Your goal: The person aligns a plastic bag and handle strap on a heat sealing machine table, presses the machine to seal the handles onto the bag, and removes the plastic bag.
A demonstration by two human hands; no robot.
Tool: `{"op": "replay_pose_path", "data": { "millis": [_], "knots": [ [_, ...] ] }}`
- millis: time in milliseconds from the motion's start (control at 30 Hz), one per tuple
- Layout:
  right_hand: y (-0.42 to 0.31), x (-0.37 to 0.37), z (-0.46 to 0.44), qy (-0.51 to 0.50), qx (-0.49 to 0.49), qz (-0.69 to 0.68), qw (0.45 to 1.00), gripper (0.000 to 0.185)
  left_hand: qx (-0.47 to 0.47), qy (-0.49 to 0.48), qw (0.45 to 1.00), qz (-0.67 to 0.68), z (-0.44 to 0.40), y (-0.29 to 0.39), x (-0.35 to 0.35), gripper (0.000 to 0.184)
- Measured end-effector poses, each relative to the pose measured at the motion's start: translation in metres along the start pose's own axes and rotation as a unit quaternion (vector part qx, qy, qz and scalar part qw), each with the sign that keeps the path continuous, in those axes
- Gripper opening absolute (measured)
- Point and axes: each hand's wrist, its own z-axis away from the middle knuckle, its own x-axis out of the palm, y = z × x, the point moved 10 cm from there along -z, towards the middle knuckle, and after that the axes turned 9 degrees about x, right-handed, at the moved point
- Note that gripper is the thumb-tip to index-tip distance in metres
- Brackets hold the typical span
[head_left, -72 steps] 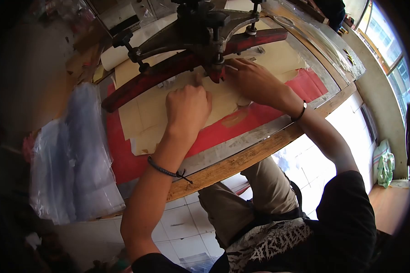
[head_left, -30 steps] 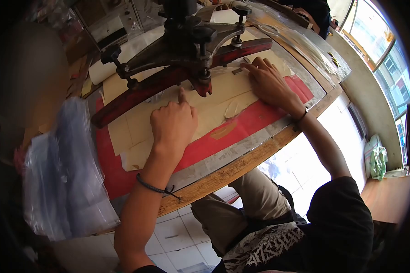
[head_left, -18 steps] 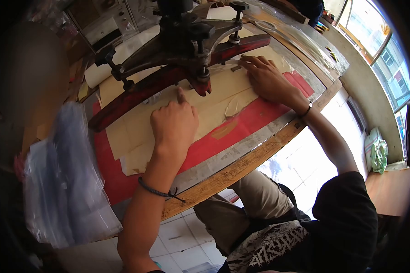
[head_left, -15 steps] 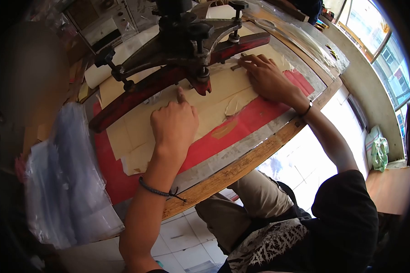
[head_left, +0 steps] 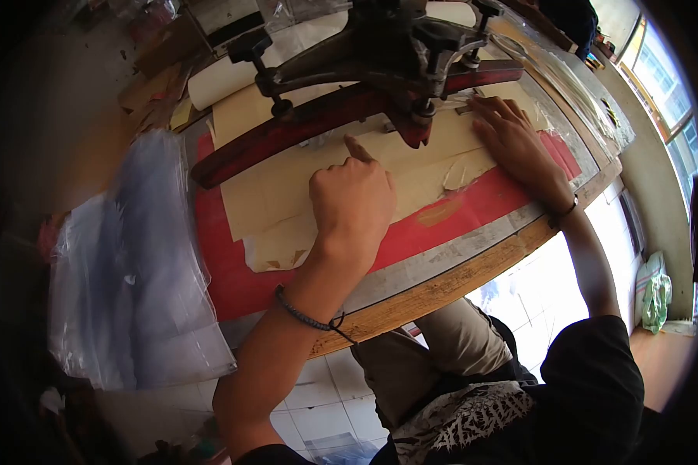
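My left hand (head_left: 353,198) is over the cream paper (head_left: 275,186), its index finger stretched onto the sheet just in front of the curved red bar (head_left: 310,122). The other fingers of that hand are curled, and nothing shows in them. Near the bar's right end, my right hand (head_left: 522,151) lies spread on the paper, with fingertips beside a small dark piece (head_left: 464,110). A red sheet (head_left: 399,236) shows beneath the cream paper. The notched red pointer (head_left: 412,133) hangs between both hands, under a dark metal frame (head_left: 364,58) with screw knobs.
Clear plastic sheets (head_left: 143,271) drape over the left side. A wooden edge (head_left: 442,283) runs along the front. Thin pale strips (head_left: 566,81) lie at the back right. A paper roll (head_left: 209,85) sits behind the bar. Someone's dark clothing shows at top right.
My right hand has moved right from the pointer since the earliest frame. My left hand has shifted left relative to the pointer, its index finger now extended. The camera view has also shifted.
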Motion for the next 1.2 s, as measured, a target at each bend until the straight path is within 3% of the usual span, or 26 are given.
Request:
{"op": "replay_pose_path", "data": {
  "millis": [267, 567, 767, 900, 967, 1033, 1100, 1200],
  "knots": [
    [0.003, 0.002, -0.001, -0.017, -0.008, 0.008, 1.0, 0.042, -0.058, 0.012, 0.998, -0.024, 0.002, -0.019, 0.0, 0.048],
    [0.007, 0.003, -0.001, -0.01, 0.002, -0.002, 1.0, 0.042, -0.038, -0.03, 0.999, -0.024, 0.0, -0.018, 0.002, 0.044],
    [0.003, 0.002, 0.0, -0.014, -0.003, -0.002, 1.0, 0.044, -0.052, -0.016, 0.997, -0.056, 0.002, -0.02, 0.002, 0.031],
    [0.005, 0.003, 0.0, -0.006, -0.005, 0.003, 1.0, 0.045, -0.043, -0.052, 0.998, -0.006, 0.0, -0.02, 0.003, 0.028],
    [0.006, 0.003, 0.0, -0.007, -0.004, 0.002, 1.0, 0.045, -0.037, -0.056, 0.998, 0.015, -0.001, -0.021, 0.007, 0.047],
    [0.005, 0.002, 0.0, -0.009, 0.0, -0.003, 1.0, 0.045, -0.04, -0.055, 0.998, 0.0, 0.0, -0.02, 0.002, 0.027],
    [0.006, 0.004, -0.001, -0.012, 0.002, 0.001, 1.0, 0.045, -0.048, -0.045, 0.998, -0.018, 0.001, -0.02, 0.0, 0.024],
    [0.006, 0.002, -0.001, -0.013, 0.006, 0.003, 1.0, 0.045, -0.05, -0.043, 0.997, -0.039, 0.001, -0.018, 0.004, 0.039]
  ]
}}
